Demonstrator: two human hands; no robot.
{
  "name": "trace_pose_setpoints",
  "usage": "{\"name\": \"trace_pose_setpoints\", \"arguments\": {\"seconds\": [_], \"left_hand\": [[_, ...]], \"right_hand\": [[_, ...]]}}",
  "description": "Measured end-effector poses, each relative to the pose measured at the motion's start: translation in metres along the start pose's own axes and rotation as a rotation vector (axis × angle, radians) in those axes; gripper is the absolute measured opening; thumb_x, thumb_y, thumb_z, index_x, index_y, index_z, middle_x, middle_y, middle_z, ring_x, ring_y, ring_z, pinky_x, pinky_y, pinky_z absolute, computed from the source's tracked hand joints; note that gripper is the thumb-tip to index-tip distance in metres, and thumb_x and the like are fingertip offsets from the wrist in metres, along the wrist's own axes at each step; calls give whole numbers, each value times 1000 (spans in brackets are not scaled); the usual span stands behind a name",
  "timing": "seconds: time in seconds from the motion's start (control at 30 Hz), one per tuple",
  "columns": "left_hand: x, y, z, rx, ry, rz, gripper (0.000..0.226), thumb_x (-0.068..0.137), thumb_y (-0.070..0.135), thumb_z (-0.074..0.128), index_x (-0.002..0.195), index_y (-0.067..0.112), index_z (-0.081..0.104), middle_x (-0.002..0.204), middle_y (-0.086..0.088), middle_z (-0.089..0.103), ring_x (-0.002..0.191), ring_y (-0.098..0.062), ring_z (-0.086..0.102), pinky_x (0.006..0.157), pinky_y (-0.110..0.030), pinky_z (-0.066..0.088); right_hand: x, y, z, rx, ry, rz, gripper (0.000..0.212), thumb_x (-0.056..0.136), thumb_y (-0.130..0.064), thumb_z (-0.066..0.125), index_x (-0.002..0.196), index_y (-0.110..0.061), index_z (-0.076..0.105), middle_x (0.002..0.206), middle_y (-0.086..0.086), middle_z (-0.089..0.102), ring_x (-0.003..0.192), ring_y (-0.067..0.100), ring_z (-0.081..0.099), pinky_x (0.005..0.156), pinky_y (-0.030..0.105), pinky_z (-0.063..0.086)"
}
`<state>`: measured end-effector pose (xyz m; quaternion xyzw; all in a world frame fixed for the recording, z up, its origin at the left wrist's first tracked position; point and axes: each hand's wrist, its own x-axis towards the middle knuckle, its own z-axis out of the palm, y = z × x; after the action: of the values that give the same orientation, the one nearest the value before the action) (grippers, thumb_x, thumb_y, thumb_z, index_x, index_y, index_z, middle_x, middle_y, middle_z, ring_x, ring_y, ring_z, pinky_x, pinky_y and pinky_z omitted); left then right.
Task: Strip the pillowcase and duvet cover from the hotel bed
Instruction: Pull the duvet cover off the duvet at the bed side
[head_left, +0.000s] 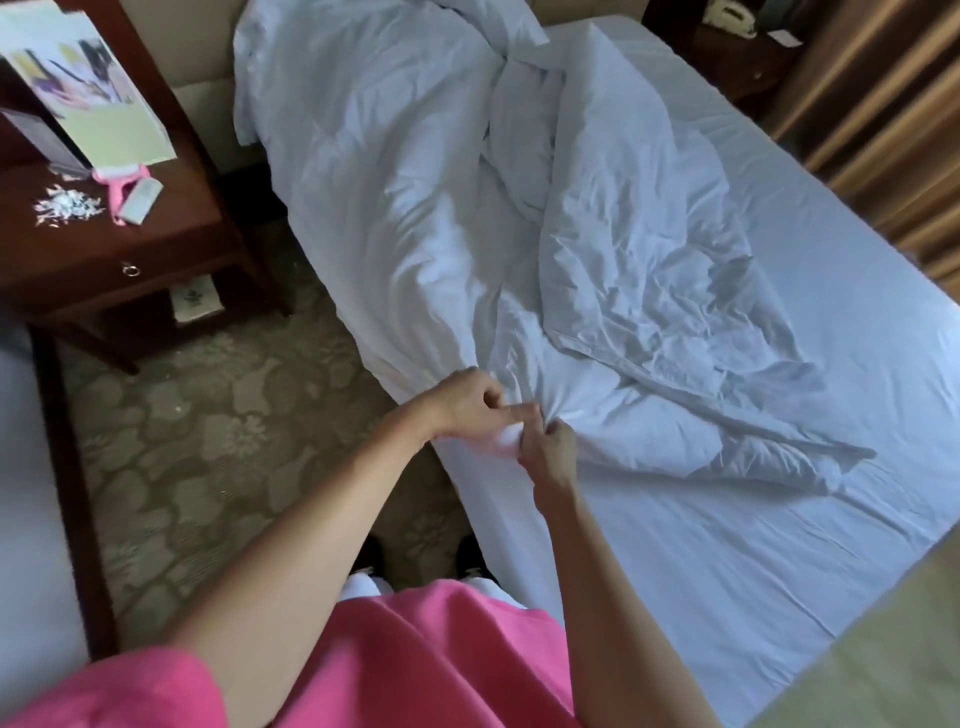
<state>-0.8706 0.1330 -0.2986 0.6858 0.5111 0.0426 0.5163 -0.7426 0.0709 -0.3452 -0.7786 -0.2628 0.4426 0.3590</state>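
We are standing at the side of the bed, and both hands meet right at the mattress edge. The left hand (470, 400) curls in a loose fist, thumb and forefinger pinched on a small bunch of white cloth. The right hand (550, 447) sits just beside it, touching it, its fingers closed tight around the same gathered knot of fabric. Neither hand is spread; both are clamped on cloth.

That cloth looks to be a corner of the duvet cover (415, 208), which runs away from the hands up toward the headboard in a long rumpled heap, hanging partly off the bed side to the left of the left hand. Beyond the right hand lies a flatter, crumpled fold (649, 291) of the same white bedding; we cannot tell whether that is the duvet itself or more cover. A pillow (488, 21) seems to peek out at the far end, though it blends into the heap.

Why grip a corner with two hands so close? We judge it is to hold the filling through the cloth with one and peel the cover back with the other.

The fitted sheet (753, 545) lies bare to the right of the right hand, room for the cover to slide.
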Motion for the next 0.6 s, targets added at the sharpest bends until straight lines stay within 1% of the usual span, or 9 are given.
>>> {"name": "trace_pose_setpoints", "arguments": {"seconds": [0.03,0.1,0.17,0.2,0.27,0.37,0.43,0.5,0.6], "left_hand": [[10,8,2,-100,80,-67,54,85,61,61,74,8,54,65,-7,59,56,-22,56,59,-33,46],[34,22,10,-166,169,-271,74,80,75,51,101,5,61,96,-14,72,80,-30,69,71,-38,54],[54,30,24,-167,201,-454,102,72,81,53,136,3,48,129,-15,61,112,-32,62,90,-38,52],[63,32,34,-212,222,-480,104,71,77,60,143,4,42,135,-14,57,118,-31,58,94,-36,50],[77,29,53,-407,282,-509,93,73,58,76,141,3,43,125,-10,60,113,-24,59,88,-31,49],[72,33,70,-580,329,-477,78,83,36,76,140,-2,38,127,-7,55,111,-22,55,82,-28,40],[50,42,80,-468,402,-350,64,87,29,72,137,3,42,116,0,48,101,-17,49,80,-26,38],[16,50,97,-337,370,-223,49,82,37,76,120,14,52,103,5,49,95,-13,49,81,-26,40],[-27,39,130,-126,208,-94,48,72,46,79,99,8,68,92,0,72,87,-17,68,77,-38,56]], "right_hand": [[-6,5,-7,-40,-51,-107,51,101,-34,48,56,-15,34,52,-4,37,50,12,35,52,31,31],[-15,16,-21,-129,-196,-285,56,101,-34,48,52,-16,29,46,-9,26,46,9,27,48,27,25],[-13,25,-38,-220,-273,-393,56,100,-36,51,53,-11,34,49,-6,28,48,10,29,49,27,26],[-8,27,-45,-263,-287,-419,57,100,-37,52,54,-7,37,50,-3,30,49,11,31,50,27,26],[-1,22,-61,-330,-326,-411,59,99,-37,55,53,-5,37,51,1,34,50,13,35,52,27,28],[3,18,-92,-251,-329,-237,66,99,-46,51,45,-7,49,44,-5,55,45,9,51,54,23,37],[10,19,-109,33,-189,20,75,98,-60,36,56,-5,66,59,6,71,61,16,68,58,26,47],[17,18,-118,149,-90,191,88,89,-75,36,67,4,69,69,18,72,68,27,70,63,34,57],[8,12,-114,52,-237,303,89,74,-85,50,89,1,70,74,16,65,71,24,65,70,38,60]]}}
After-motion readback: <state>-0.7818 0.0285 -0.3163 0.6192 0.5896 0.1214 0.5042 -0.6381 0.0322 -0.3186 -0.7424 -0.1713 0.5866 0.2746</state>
